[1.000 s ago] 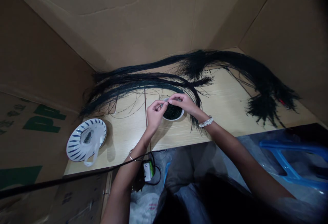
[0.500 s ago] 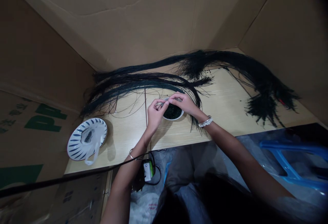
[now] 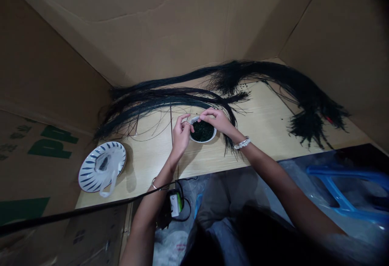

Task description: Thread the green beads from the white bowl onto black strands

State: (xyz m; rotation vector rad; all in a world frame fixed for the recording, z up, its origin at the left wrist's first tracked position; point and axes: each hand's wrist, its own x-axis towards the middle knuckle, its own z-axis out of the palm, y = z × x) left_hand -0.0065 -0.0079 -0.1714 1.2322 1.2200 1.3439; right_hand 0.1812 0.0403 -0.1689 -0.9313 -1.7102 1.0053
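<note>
My left hand & right hand pinch a thin strand taut over bead bowl, 12 o'clock rim, so drops land inside.

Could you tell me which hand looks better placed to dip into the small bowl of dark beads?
Probably the right hand: its fingers sit over the far rim of the small bowl. The left hand rests beside the bowl's left edge.
</note>
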